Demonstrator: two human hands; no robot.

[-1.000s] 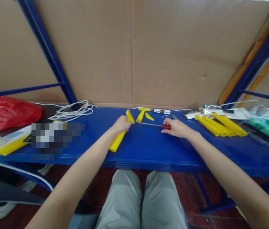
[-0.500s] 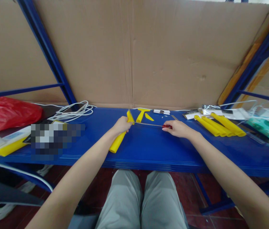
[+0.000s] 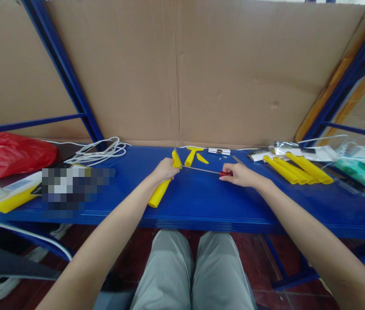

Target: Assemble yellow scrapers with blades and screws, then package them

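My left hand [image 3: 165, 169] is wrapped round a yellow-handled scraper [image 3: 159, 194], its head with a thin blade edge standing up above my fingers. In my right hand [image 3: 240, 175] is a screwdriver [image 3: 201, 169] with a red handle. Its long metal shaft points left, and the tip meets the scraper's head beside my left fingers. Just beyond the shaft lie a yellow T-shaped scraper body [image 3: 189, 157] and a small flat yellow piece [image 3: 202, 159]. Tiny screws [image 3: 223, 157] lie near a small white pack [image 3: 219, 151]. A thin metal blade [image 3: 238, 160] rests behind my right hand.
To the right, several yellow handles [image 3: 294, 170] lie beside plastic packaging [image 3: 327, 153] and a green-white pack [image 3: 360, 172]. On the left are a coiled white cable [image 3: 104, 150] and a red plastic bag [image 3: 14, 153]. A cardboard panel [image 3: 182, 77] stands behind the blue table [image 3: 208, 202].
The screwdriver's handle end and my right hand have shifted very slightly left and down. My left hand holds the scraper in nearly the same place.
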